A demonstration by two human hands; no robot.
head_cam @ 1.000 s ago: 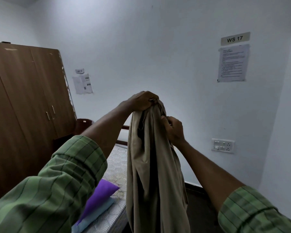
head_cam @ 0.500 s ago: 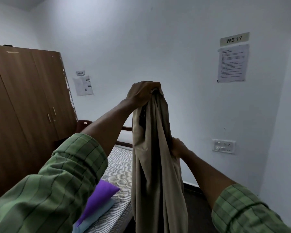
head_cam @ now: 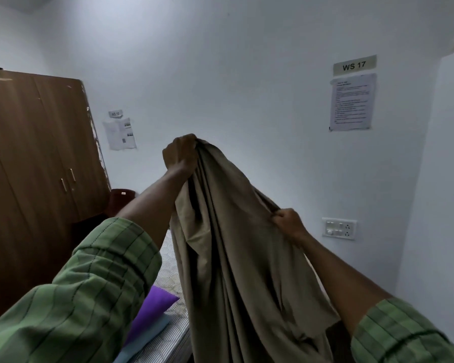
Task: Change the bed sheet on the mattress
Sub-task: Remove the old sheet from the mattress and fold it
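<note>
The right hand [head_cam: 288, 223] has slid down and outward along the tan bed sheet [head_cam: 236, 258], pinching its edge; the left hand [head_cam: 180, 154] grips the top, spreading it above the bare mattress [head_cam: 169, 260].

A brown wooden wardrobe [head_cam: 34, 153] with 2 small handles stands against the left wall. On the white back wall, beside its upper corner, hangs a small label reading "WS 10" [head_cam: 115, 113] above a creased paper notice [head_cam: 119, 133]. Farther right, a plate reading "WS 17" [head_cam: 354, 65] sits just above a printed sheet [head_cam: 351, 102]. Lower down is a white switch panel [head_cam: 339, 228]. A dark reddish chair back [head_cam: 121, 199] shows near the wardrobe.
</note>
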